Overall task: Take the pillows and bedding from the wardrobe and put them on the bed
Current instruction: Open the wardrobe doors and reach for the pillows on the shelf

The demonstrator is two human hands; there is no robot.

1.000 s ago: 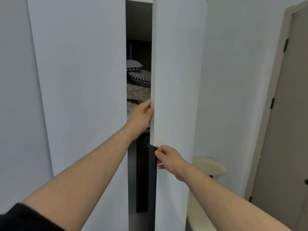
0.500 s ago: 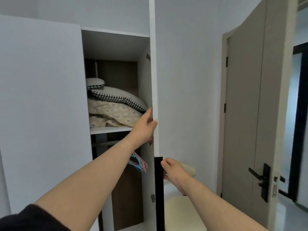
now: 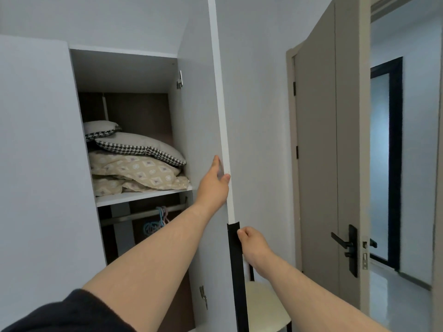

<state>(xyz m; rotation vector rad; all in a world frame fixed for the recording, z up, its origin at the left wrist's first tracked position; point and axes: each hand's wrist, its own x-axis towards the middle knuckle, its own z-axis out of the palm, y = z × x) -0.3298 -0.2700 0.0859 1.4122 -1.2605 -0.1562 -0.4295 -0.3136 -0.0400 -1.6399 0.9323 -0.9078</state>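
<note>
Left hand clasping white wardrobe door edge; right hand pinching black handle strip. Grey houndstooth-trimmed pillows atop beige patterned bedding, at 9 o'clock on white shelf. Risk: stack sliding off if pulled one-handed.

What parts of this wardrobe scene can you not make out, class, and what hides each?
Head view:
- Bed: nowhere in frame.
- Rear pillow: partly behind the closed wardrobe door.
- Hangers: partly hidden by the left hand's forearm.
- Stool: partly behind the open door's black handle strip.
</note>
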